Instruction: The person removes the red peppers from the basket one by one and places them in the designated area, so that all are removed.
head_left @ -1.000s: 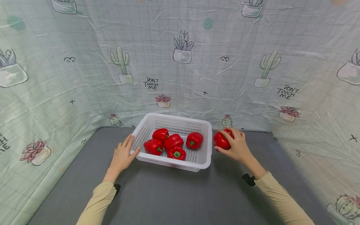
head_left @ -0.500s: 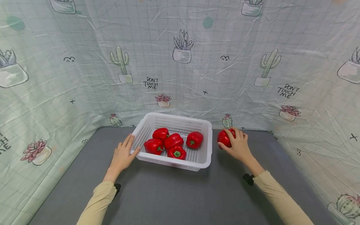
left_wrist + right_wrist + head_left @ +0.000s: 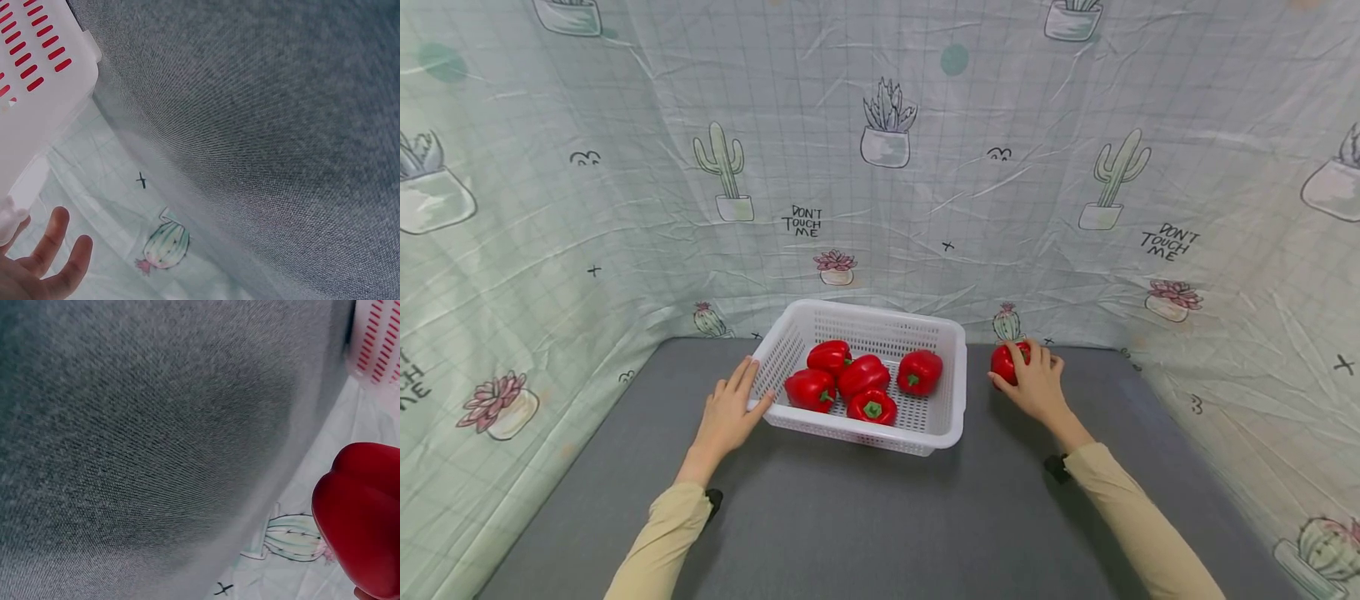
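Note:
Near the table's back edge, right of the white basket (image 3: 850,427), my right hand (image 3: 1037,385) grips a red bell pepper (image 3: 1002,363), its fingers over the top and the thumb on the near left side. The same pepper (image 3: 365,519) fills the right edge of the right wrist view, where almost all of the hand is out of frame. My left hand (image 3: 727,415) rests on the basket's left rim with fingers extended; the left wrist view shows its fingers (image 3: 50,240) beside the basket corner (image 3: 56,106). Several red peppers (image 3: 862,377) lie inside the basket.
The grey table (image 3: 865,525) reaches forward to a hanging cloth (image 3: 955,192) printed with cacti, which encloses the back and both sides. Bare grey surface shows in front of the basket and to the right of my right hand.
My right hand and the pepper in it have moved to the right, away from the basket. The left hand, the basket and the peppers inside look unchanged.

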`<act>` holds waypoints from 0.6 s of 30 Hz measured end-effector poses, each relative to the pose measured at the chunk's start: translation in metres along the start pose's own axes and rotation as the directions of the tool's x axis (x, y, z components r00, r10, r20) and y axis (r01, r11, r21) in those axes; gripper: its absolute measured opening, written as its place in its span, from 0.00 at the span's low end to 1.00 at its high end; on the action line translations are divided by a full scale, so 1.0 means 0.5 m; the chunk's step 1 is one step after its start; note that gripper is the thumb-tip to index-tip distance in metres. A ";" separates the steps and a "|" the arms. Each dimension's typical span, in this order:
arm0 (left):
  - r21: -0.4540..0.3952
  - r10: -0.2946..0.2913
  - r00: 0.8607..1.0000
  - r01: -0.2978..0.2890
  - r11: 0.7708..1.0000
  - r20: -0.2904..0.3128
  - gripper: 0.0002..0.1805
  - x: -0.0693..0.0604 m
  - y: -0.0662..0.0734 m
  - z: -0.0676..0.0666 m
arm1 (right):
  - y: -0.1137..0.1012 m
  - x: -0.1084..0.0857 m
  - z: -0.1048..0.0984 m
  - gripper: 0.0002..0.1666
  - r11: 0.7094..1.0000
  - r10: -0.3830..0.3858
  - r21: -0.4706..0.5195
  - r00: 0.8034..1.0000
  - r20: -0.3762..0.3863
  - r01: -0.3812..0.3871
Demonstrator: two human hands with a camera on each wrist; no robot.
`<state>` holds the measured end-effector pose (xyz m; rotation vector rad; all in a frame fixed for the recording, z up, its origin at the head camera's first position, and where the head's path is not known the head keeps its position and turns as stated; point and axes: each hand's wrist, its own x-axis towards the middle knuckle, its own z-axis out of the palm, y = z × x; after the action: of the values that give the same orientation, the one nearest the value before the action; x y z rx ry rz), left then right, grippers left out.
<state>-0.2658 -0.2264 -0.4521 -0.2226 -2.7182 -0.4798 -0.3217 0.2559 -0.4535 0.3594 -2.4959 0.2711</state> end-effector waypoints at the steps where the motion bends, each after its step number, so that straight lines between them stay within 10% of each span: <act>1: 0.001 0.002 1.000 -0.002 1.000 -0.002 0.36 0.000 0.000 0.000 | 0.002 0.002 0.003 0.38 1.000 0.008 -0.005 1.000 0.009 -0.008; 18: 0.006 0.006 1.000 -0.006 1.000 -0.013 0.36 -0.001 -0.005 0.005 | 0.021 0.043 0.045 0.40 0.990 0.136 -0.061 0.976 0.171 -0.128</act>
<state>-0.2666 -0.2277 -0.4551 -0.2249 -2.7049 -0.4694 -0.3540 0.2557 -0.4601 0.2046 -2.6996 0.2390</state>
